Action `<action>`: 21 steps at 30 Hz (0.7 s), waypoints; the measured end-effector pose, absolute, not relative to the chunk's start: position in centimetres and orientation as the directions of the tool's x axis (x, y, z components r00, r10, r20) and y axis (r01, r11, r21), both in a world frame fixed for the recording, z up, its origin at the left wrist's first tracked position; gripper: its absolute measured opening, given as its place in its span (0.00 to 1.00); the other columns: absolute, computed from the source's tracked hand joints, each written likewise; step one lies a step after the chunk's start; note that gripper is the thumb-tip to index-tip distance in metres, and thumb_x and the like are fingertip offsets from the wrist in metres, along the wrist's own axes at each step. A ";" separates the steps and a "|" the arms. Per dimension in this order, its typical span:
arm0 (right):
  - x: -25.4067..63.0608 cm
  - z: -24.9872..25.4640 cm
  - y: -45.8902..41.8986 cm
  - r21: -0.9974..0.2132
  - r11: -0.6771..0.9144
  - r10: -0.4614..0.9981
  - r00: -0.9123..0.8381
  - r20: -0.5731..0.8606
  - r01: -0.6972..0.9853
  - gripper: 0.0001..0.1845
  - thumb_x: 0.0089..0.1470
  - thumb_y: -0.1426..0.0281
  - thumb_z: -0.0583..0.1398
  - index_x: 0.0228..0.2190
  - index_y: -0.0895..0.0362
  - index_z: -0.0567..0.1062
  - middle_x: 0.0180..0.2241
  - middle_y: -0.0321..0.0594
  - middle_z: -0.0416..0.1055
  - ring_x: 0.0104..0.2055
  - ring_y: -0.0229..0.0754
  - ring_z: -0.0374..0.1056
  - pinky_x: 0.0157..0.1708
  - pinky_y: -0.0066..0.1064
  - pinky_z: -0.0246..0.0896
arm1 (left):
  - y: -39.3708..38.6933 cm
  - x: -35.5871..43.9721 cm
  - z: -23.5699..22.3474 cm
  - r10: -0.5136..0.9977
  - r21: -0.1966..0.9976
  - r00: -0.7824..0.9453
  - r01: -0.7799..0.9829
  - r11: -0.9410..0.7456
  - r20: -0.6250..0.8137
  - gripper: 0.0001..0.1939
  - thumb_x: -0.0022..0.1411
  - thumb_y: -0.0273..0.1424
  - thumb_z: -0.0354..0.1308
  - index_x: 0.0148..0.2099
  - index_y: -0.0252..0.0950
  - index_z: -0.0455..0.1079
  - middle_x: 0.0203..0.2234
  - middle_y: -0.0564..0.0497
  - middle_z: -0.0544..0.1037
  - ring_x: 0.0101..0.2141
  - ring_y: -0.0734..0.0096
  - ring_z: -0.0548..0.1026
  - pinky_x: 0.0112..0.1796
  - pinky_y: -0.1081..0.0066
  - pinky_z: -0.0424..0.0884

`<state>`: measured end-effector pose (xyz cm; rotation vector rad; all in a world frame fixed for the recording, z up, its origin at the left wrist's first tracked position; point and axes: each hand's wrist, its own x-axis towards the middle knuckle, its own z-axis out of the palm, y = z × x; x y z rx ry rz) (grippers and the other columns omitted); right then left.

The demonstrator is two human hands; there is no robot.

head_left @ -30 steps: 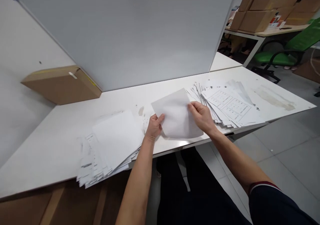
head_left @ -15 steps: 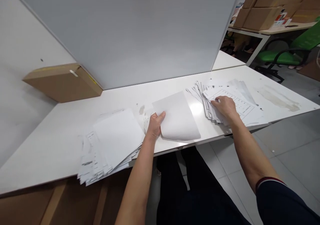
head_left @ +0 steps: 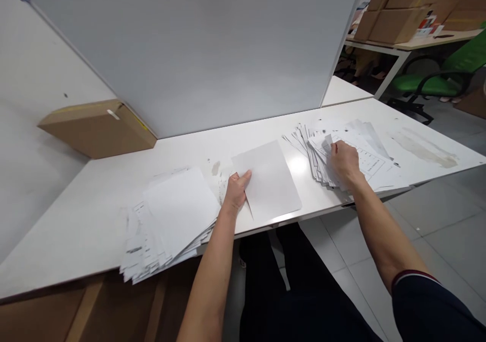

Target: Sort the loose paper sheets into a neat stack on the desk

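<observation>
My left hand (head_left: 235, 192) pinches the left edge of a blank white sheet (head_left: 269, 180) that lies nearly flat on the white table (head_left: 94, 200). My right hand (head_left: 343, 162) rests on a fanned stack of printed sheets (head_left: 357, 154) at the right, its fingers curled on the corner of the top sheet, which is lifted a little. A second, messier pile of white sheets (head_left: 170, 215) lies to the left of my left hand, blank side up, overhanging the table's front edge.
A tall white partition (head_left: 197, 48) stands behind the table. A flat brown cardboard box (head_left: 98, 126) leans at the back left. Beyond the partition, a table with cardboard boxes (head_left: 402, 12) and a green chair (head_left: 436, 78) stand at the right. My dark-clothed legs are under the table.
My right hand let go of the blank sheet and moved right onto the printed stack, now lifting a corner. The blank sheet, first held up by both hands, has settled flat under my left hand.
</observation>
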<state>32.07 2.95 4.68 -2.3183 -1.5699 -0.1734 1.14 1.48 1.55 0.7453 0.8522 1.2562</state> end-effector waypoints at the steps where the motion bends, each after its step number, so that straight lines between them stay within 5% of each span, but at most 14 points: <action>1: 31.9 5.0 2.6 -0.182 -0.306 0.862 0.353 0.364 0.935 0.18 0.60 0.69 0.45 0.36 0.64 0.71 0.32 0.52 0.71 0.32 0.47 0.65 0.30 0.34 0.51 | 1.5 1.1 1.5 0.986 0.856 0.098 -0.490 0.165 -0.134 0.19 0.38 0.36 0.70 0.32 0.30 0.73 0.27 0.45 0.80 0.36 0.56 0.78 0.41 0.60 0.73; 6: 29.3 10.1 -1.8 -0.121 0.027 0.634 0.077 0.769 0.992 0.15 0.61 0.67 0.44 0.33 0.60 0.68 0.26 0.42 0.64 0.25 0.39 0.59 0.25 0.31 0.49 | 1.5 1.2 1.3 0.988 0.864 0.075 -0.481 0.152 -0.132 0.18 0.38 0.37 0.70 0.28 0.31 0.70 0.26 0.45 0.80 0.37 0.56 0.78 0.42 0.59 0.72; 9: 27.1 14.3 -4.9 -0.246 0.147 0.298 0.194 0.935 0.958 0.16 0.63 0.64 0.43 0.36 0.57 0.66 0.28 0.40 0.62 0.27 0.38 0.59 0.25 0.32 0.49 | 1.5 1.3 1.2 0.991 0.865 0.057 -0.484 0.135 -0.123 0.17 0.40 0.38 0.69 0.27 0.32 0.69 0.25 0.45 0.79 0.38 0.56 0.77 0.43 0.59 0.72; 11: 25.7 16.1 -5.7 -0.375 0.193 0.225 0.332 0.916 0.907 0.18 0.64 0.62 0.40 0.37 0.54 0.66 0.32 0.42 0.61 0.34 0.41 0.62 0.28 0.33 0.51 | 1.5 1.4 1.2 0.991 0.859 0.066 -0.495 0.132 -0.114 0.17 0.40 0.38 0.69 0.28 0.32 0.69 0.25 0.45 0.79 0.38 0.56 0.77 0.43 0.59 0.72; 16: 23.3 13.1 -1.8 -0.584 0.147 0.789 0.262 0.556 0.798 0.16 0.62 0.62 0.42 0.34 0.56 0.65 0.27 0.43 0.64 0.30 0.41 0.61 0.27 0.32 0.53 | 1.5 1.4 1.2 0.988 0.840 0.067 -0.521 0.152 -0.137 0.18 0.42 0.40 0.68 0.30 0.32 0.70 0.26 0.46 0.79 0.38 0.58 0.77 0.43 0.60 0.72; 21: 21.8 6.2 2.8 -0.400 0.078 0.936 0.070 0.344 0.913 0.16 0.62 0.66 0.40 0.39 0.58 0.63 0.26 0.44 0.68 0.26 0.44 0.61 0.27 0.32 0.47 | 1.6 1.4 1.0 0.992 0.825 0.057 -0.551 0.126 -0.114 0.22 0.45 0.45 0.65 0.34 0.32 0.71 0.29 0.44 0.79 0.41 0.59 0.77 0.45 0.62 0.71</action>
